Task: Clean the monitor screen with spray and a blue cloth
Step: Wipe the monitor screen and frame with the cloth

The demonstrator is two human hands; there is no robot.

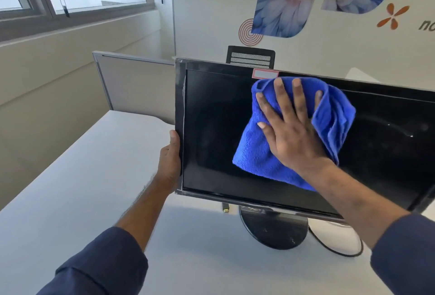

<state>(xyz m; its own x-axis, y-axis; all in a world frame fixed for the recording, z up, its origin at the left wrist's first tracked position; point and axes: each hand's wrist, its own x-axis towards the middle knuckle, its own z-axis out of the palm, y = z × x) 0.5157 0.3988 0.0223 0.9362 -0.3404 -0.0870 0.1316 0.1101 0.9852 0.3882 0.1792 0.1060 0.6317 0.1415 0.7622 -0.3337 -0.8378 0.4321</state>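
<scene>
A black monitor with a dark screen stands on a round black base on the white desk. My right hand lies flat with fingers spread and presses a blue cloth against the upper middle of the screen. My left hand grips the monitor's left edge, thumb on the front bezel and fingers hidden behind it. No spray bottle is in view.
A black cable loops on the desk right of the base, and a small plug hangs under the monitor. A grey partition panel stands behind at the left. A black chair back rises behind the monitor.
</scene>
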